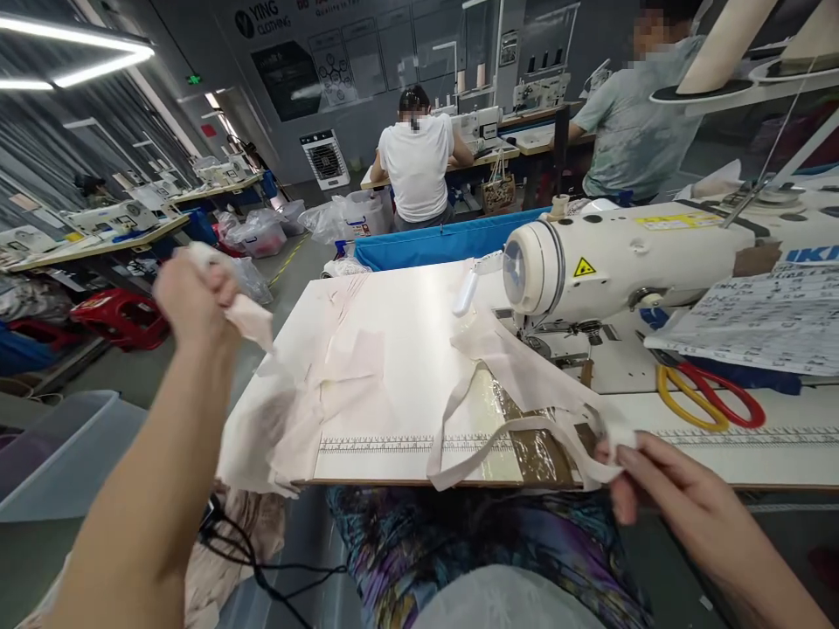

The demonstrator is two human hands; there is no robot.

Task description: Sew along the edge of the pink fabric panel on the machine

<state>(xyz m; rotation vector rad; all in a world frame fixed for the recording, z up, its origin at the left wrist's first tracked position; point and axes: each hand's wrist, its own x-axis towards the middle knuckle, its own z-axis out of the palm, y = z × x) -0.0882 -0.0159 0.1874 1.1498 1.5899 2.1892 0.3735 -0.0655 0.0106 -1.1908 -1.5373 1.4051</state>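
Note:
My left hand [197,297] is raised off the table's left edge, its fingers closed on a pale pink fabric piece [251,321] whose end hangs out. At the front right, my right hand [682,480] pinches the end of a pale fabric strip [459,467]. The strip loops over the tabletop and joins a wider pale panel [508,358], which lies beside the needle area of the white sewing machine [603,249]. More thin pale pink pieces [347,376] lie flat on the left of the table, some draping over its edge.
Red and yellow-handled scissors [711,397] and a written paper sheet [753,319] lie at the right. A ruler strip [406,444] runs along the front of the white table [419,306]. A clear plastic bin [58,454] stands lower left. Two people work ahead.

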